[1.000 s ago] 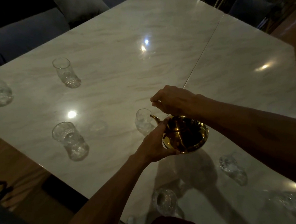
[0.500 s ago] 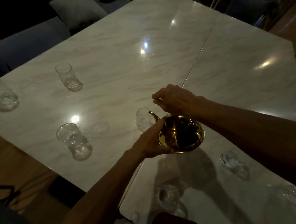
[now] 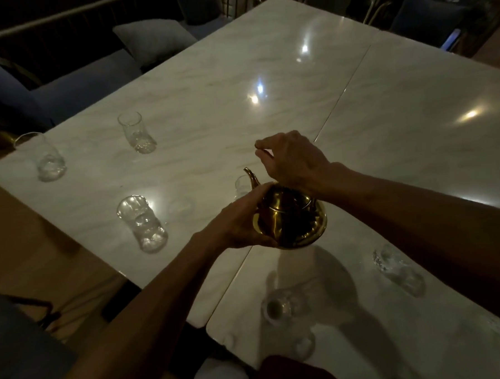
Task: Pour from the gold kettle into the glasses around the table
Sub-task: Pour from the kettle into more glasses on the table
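Observation:
The gold kettle (image 3: pixel 291 219) hangs above the marble table (image 3: pixel 214 84), near its middle seam. My right hand (image 3: pixel 293 161) grips the handle from above with curled fingers. My left hand (image 3: pixel 241 221) cups the kettle's left side and underside. The spout (image 3: pixel 251 176) points up and to the left, raised above a small clear glass (image 3: pixel 241 187) that is half hidden behind it. Several more clear glasses stand around: two at the left (image 3: pixel 142 224) (image 3: pixel 137 137), one at the far left corner (image 3: pixel 46 159), one near me (image 3: pixel 281 306) and one at the right (image 3: pixel 397 268).
A cushion (image 3: pixel 154 40) and a dark sofa (image 3: pixel 72 88) lie beyond the table's far left edge. Dark chairs (image 3: pixel 424 9) stand at the far right. Wooden floor (image 3: pixel 28 247) shows at the left, past the table's corner.
The kettle has tipped back toward level, so its spout has risen out of the small glass. Both hands kept their hold. My head has drawn back a little.

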Demonstrator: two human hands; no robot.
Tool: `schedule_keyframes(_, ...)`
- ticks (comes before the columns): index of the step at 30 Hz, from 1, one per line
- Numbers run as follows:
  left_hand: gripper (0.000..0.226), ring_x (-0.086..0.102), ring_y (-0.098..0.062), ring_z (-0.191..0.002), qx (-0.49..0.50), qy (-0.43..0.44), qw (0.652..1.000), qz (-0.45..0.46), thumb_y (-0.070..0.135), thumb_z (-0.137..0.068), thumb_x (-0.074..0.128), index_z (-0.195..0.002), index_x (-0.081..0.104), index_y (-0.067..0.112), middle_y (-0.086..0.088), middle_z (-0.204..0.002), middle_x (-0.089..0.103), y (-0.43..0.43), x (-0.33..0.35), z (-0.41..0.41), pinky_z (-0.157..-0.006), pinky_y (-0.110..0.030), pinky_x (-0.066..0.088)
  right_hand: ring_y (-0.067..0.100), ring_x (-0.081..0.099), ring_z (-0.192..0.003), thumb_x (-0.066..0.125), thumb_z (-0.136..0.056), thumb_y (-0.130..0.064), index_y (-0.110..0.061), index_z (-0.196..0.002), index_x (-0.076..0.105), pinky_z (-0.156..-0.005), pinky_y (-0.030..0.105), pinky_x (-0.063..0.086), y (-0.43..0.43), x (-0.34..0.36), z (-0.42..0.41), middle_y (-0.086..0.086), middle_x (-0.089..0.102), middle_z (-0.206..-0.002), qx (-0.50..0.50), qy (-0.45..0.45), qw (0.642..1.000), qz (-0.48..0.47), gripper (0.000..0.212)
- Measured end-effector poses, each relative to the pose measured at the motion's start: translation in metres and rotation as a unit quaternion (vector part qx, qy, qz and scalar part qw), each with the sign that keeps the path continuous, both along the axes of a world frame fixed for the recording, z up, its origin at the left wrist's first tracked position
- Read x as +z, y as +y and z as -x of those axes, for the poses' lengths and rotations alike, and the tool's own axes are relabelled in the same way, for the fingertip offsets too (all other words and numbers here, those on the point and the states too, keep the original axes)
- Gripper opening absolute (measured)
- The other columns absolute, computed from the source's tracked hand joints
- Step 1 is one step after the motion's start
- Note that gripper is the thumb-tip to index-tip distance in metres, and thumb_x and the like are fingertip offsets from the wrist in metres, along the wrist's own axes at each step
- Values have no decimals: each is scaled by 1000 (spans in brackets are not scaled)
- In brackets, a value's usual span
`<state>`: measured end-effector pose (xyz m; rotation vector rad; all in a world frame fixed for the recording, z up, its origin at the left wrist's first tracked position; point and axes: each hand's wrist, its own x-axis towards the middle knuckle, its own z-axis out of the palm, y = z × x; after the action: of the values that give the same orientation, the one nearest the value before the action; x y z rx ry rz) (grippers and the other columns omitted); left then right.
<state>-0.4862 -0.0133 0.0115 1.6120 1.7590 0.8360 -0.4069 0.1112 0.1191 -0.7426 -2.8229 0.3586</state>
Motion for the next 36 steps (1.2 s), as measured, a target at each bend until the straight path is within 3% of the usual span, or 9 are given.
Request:
schedule_keyframes(8, 113, 45, -23, -138, 92, 20, 995, -19, 33, -66, 91, -154, 21, 25, -2, -153, 44, -53, 9, -2, -107, -30, 39, 24, 67, -78, 49, -99, -21, -6, -116, 65, -69, 30, 55, -43, 18, 15, 13, 69, -95, 111, -23, 992, -54, 27)
schedule_keyframes(11, 115, 49, -20, -134, 120, 23, 992, -24, 40, -61, 92, -153, 23, 31, 3, -149, 48, -74, 3, 6, -108, -38, 45, 27, 66, -84, 48, -100, -23, -9, -118, 64, -65, 27, 45, -61, 15, 28, 14, 65, -99, 134, -31, 989, -60, 28)
schedule_keyframes(15, 117, 49, -19, -134, 146, 19, 989, -21, 39, -59, 93, -153, 23, 29, 1, -148, 48, -97, -2, 25, -108, -38, 44, 28, 62, -89, 46, -101, -25, -11, -124, 61, -67, 27, 43, -83, 6, 54, 16, 54, -111, 150, -49, 986, -56, 30)
schedule_keyframes(20, 114, 52, -12, -128, 158, -4, 987, -20, 40, -60, 93, -152, 24, 31, 5, -145, 51, -116, -17, 51, -106, -33, 47, 24, 60, -74, 48, -100, -21, -7, -109, 64, -61, 31, 46, -99, -6, 94, 9, 62, -88, 166, -91, 981, -51, 23)
schedule_keyframes(25, 109, 51, -12, -128, 162, -37, 986, -15, 38, -64, 91, -150, 27, 28, 4, -144, 51, -129, -29, 79, -104, -26, 43, 26, 66, -77, 49, -99, -22, -8, -109, 67, -62, 31, 51, -115, -16, 134, 12, 69, -97, 164, -128, 977, -34, 25)
schedule_keyframes(29, 110, 47, -8, -129, 161, -64, 985, 0, 38, -65, 91, -151, 23, 29, 4, -147, 47, -133, -39, 101, -104, -22, 40, 30, 67, -87, 51, -98, -22, -6, -113, 66, -76, 42, 58, -123, -20, 160, 15, 68, -108, 152, -155, 976, -14, 26)
schedule_keyframes(32, 110, 45, -9, -130, 161, -70, 984, 16, 37, -66, 91, -152, 22, 28, 3, -148, 46, -136, -43, 115, -99, -17, 35, 30, 67, -89, 54, -97, -21, -6, -112, 67, -78, 44, 58, -126, -24, 180, 16, 67, -110, 149, -173, 973, -11, 25)
schedule_keyframes(36, 108, 47, -18, -132, 162, -69, 984, 26, 38, -66, 90, -151, 23, 28, 0, -146, 48, -141, -46, 128, -103, -27, 40, 30, 67, -88, 56, -95, -21, -7, -110, 68, -76, 44, 58, -131, -28, 202, 15, 68, -109, 153, -191, 969, -18, 24)
